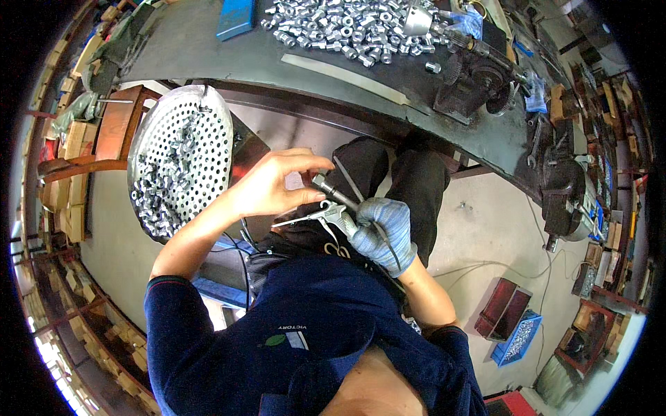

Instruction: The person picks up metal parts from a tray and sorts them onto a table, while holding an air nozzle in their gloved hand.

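Observation:
My bare left hand (281,182) is held above my lap, thumb and forefinger apart on either side of a small metal nut (320,180). The fingertips look clear of it. That nut sits on the end of a metal rod (341,197). In a blue glove, my right hand (381,232) is closed around the rod, an air blow gun (333,216) and a thin dark file-like strip (348,179). The gun's narrow nozzle points left, below my left hand. The glove hides the lower parts of these tools.
A perforated metal pan (216,132) with several fittings stands at the left. On the workbench (229,66) are a heap of metal nuts (347,28), a flat metal strip (343,75) and a dark geared machine (472,83). A blue crate (519,338) and a hose lie on the floor at right.

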### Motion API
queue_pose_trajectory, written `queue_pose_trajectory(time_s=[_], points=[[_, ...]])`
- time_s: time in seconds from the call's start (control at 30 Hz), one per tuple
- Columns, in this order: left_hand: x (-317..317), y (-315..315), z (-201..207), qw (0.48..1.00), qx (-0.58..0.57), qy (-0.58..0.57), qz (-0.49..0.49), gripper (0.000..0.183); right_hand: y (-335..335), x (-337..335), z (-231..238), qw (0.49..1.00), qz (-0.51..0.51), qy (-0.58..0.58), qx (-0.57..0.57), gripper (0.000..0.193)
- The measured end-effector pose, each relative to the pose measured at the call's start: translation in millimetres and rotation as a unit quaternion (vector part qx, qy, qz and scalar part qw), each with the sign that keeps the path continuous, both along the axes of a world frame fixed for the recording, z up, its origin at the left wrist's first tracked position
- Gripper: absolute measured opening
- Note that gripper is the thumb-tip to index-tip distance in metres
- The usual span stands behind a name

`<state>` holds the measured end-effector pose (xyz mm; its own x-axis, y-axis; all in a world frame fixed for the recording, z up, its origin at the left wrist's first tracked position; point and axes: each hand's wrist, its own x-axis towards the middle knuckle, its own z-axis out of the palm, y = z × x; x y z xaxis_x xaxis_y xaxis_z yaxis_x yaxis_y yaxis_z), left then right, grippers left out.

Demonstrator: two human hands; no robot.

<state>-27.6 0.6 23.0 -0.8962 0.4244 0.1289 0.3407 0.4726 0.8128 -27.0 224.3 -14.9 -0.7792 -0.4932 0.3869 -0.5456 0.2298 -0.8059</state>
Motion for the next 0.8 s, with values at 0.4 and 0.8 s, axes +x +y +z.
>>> queue_pose_trajectory(time_s=[0.4,0.8], points=[[-2.3,-23.2,-23.4,0.97,-0.067,-0.003,0.232,0.025,7.8,5.9,20.7,0.998,0.029,0.016,-0.051,0.029],[1.3,-13.9,-32.1,0.967,-0.156,0.115,0.168,0.025,-11.6,5.6,36.7,0.993,0.07,-0.013,-0.096,0.025]])
